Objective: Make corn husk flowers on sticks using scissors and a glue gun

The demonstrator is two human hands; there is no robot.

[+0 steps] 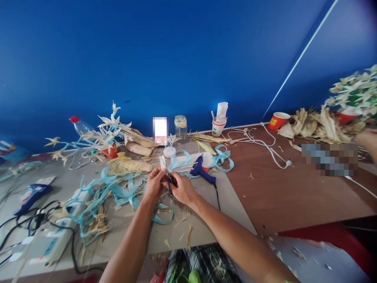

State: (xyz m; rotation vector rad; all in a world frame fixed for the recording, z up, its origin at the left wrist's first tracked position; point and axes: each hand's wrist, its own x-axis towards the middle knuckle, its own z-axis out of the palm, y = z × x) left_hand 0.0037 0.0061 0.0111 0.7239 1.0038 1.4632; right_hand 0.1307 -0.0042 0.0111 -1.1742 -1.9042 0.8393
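My left hand is closed in a pinch on a pale strip of corn husk that sticks up from its fingers. My right hand is wrapped round black-handled scissors, whose blades meet the husk strip between my two hands. Both hands hover just above a grey mat, close together. A blue glue gun lies right behind them, its black cord running toward me.
Light blue ribbon and husk scraps litter the mat to the left, next to a power strip and a second glue gun. Behind stand a jar, paper cups, a husk-flower branch and a white cable. Another person's hand is at far right.
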